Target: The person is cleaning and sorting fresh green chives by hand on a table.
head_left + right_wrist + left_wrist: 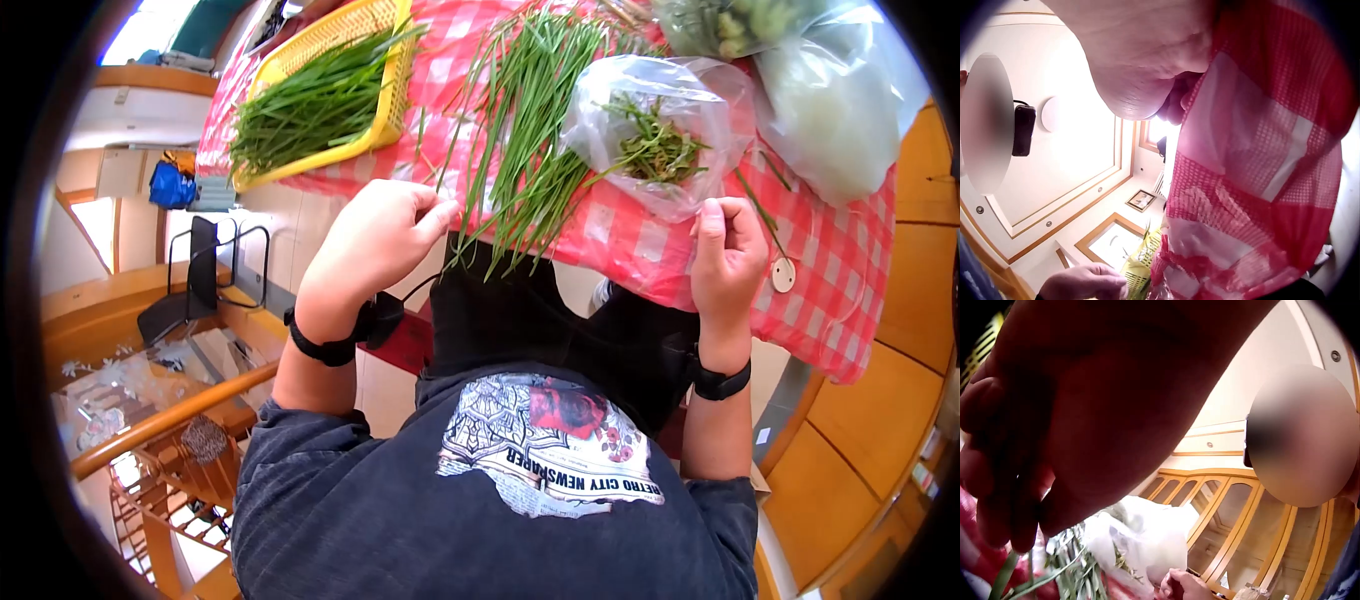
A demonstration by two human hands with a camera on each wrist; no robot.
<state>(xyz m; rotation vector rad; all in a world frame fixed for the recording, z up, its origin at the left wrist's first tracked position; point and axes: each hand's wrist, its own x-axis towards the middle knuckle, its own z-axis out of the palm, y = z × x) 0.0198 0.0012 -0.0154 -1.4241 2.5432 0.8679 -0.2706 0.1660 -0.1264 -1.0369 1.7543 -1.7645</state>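
Note:
Thumb and fingers of the left hand (385, 235) pinch a thin green leaf blade (1002, 575) at the table's front edge. Beside this hand, long green stalks (530, 130) lie in a loose pile, their ends hanging over the edge. The right hand (728, 255) has curled fingers with the thumb laid against them, just below a clear plastic bag (600, 110); nothing shows in its grip. Short green trimmings (660, 150) lie in that bag. A yellow basket (392, 95) at the upper left holds more green stalks (310, 105).
A red-and-white checked cloth (810, 270) covers the table. Large plastic bags (835, 110) with contents stand at the upper right. A round pale tag (783, 274) lies near the right hand. A black chair (195, 275) and wooden railing (180, 425) are at the left.

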